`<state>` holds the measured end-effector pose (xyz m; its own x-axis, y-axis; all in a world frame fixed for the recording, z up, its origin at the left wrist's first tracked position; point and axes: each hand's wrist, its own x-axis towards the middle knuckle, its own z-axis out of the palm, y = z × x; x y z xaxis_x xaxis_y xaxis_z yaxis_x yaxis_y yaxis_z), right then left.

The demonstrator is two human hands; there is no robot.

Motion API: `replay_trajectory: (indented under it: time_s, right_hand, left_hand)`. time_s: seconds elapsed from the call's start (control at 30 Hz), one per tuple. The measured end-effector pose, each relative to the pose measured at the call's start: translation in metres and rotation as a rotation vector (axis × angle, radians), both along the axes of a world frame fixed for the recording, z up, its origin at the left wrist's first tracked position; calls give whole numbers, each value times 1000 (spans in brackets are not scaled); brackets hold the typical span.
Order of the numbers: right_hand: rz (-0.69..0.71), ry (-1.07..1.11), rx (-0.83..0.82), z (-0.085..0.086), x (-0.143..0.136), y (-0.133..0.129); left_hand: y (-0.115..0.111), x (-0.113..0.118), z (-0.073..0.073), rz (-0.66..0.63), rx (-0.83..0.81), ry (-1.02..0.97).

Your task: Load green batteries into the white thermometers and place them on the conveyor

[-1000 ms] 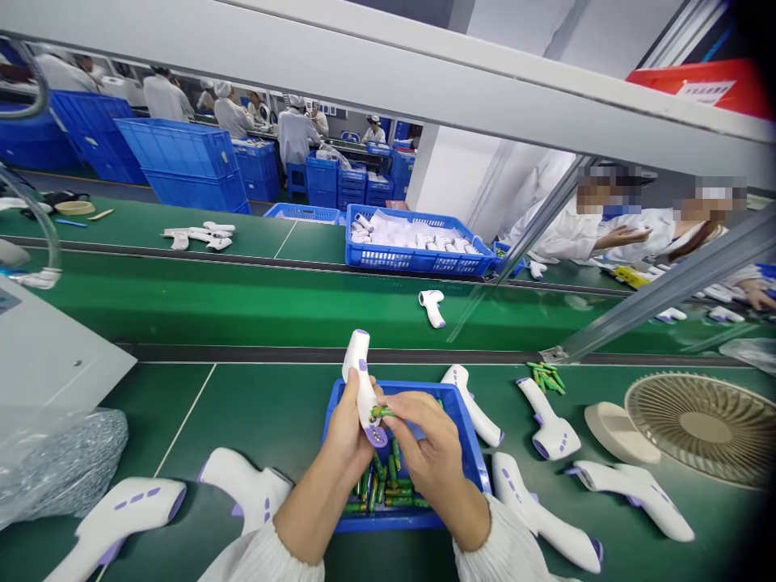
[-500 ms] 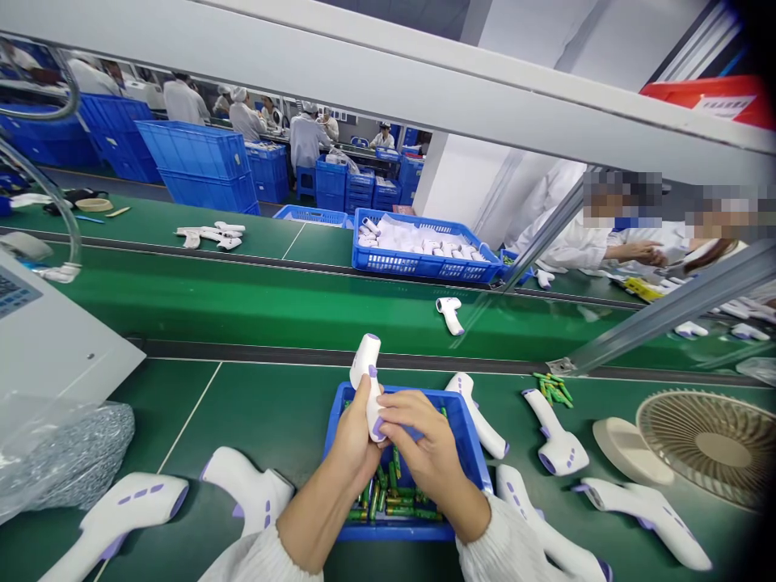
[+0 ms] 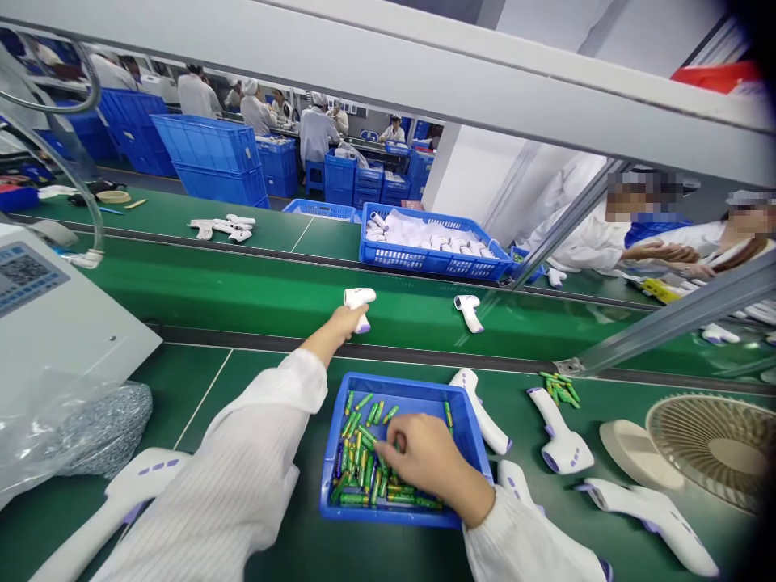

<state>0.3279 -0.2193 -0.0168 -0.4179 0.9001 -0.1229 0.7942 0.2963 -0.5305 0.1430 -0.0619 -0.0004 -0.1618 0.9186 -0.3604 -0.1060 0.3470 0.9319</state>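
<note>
no readable text, no legible numbers

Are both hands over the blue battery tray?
No, only the right hand is; the left hand holds a white infrared thermometer at the green conveyor belt beyond.

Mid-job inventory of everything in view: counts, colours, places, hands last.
Belt: one, green, middle
Gun-shaped devices: at least seven, white and purple, belt and near bench
Tray: one, blue, near bench
Batteries: many, mostly green, in tray and piled at right
Fan: one, beige, right
Machine: one, pale grey, left
Plastic bag: one, clear, before machine
Open crate: one, blue, far bench
Pieces: a few, white, far bench
Stacked crates: several, blue, background
Co-workers: several, white clothing, background and right
Left hand: one, gripping a device at the belt
Right hand: one, over tray, grip hidden
</note>
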Motion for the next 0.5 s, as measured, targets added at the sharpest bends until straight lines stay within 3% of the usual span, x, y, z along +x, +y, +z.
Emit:
replay_trajectory:
  time_s: [0.07,0.13,0.23,0.33,0.43,0.5]
  right_hand:
    - [88,-131,-16,-5,-3,-4]
    - [118,-172,-19,-11,-4,-6]
    - [83,-198,-41,-15,-4,-3]
    - [27,-151,-59,-13,-2,2]
    - [-39,73,-72,-6,1,5]
    - [-71,278,-80,0,4,4]
  left_hand:
    - [14,-20,0,-51,-18,226]
    - [4,-47,2,-171,86,424]
    - [-53,-98,6,-542,270,803]
    - [-132,-139,8,-910,165,1141]
    - [-186,-152,6,-1050,126,1272]
    - [-198,-153,8,-1038,184,1281]
